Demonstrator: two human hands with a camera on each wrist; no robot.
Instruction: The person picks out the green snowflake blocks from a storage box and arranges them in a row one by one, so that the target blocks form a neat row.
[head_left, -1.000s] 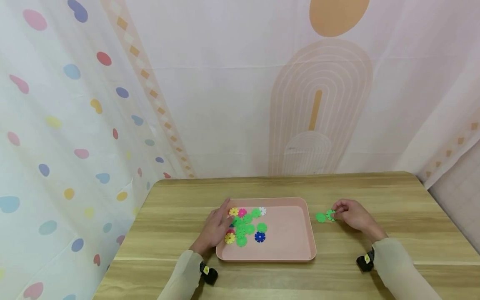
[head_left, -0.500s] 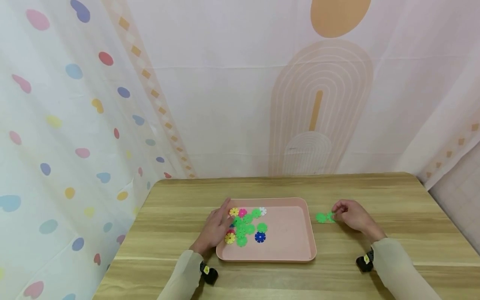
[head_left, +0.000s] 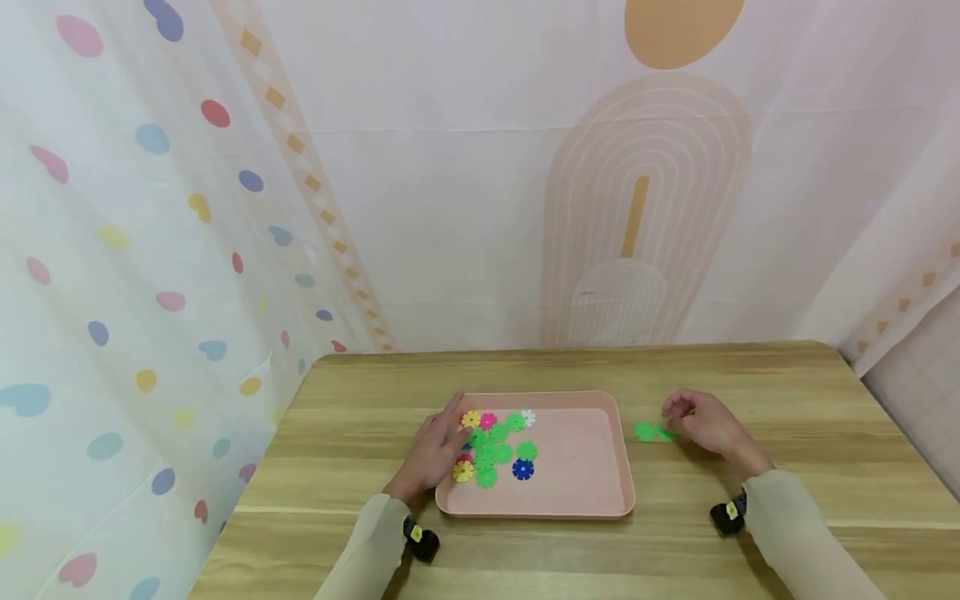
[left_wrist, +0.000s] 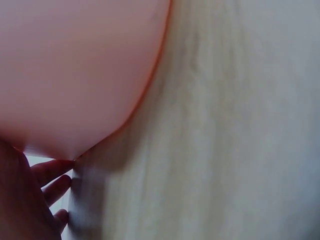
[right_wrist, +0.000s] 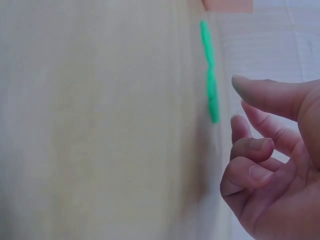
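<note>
Green pair loose beside the right hand

The green pair (right_wrist: pixel 210 72) lies flat on the bench (head_left: pixel 675 533), to the right of the tray (head_left: pixel 585 471) and apart from its wall. Just beside it, the right hand (head_left: pixel 702 422) holds nothing: the thumb stretches out, and the other fingers curl loosely with a gap to it. The left hand (head_left: pixel 431 450) rests over the tray's left wall, fingers nearly straight, its thumb above the discs (head_left: pixel 486 454).

The likeliest trouble, I judge, is at the pair: so flat a thing offers little rim, and a careless pinch could skid it away (or part its two halves, if they are joined at all, which I cannot tell). Too much weight on the left wall could tilt the tray and shift the discs; the thumb could drag a few.

The tray's right half shows bare floor, beyond the blue disc (head_left: pixel 523 469). A strip of bench separates tray and pair; wide room lies right of the right hand. Only the far edge, near the curtain (head_left: pixel 450 208), limits reaching forward.
</note>
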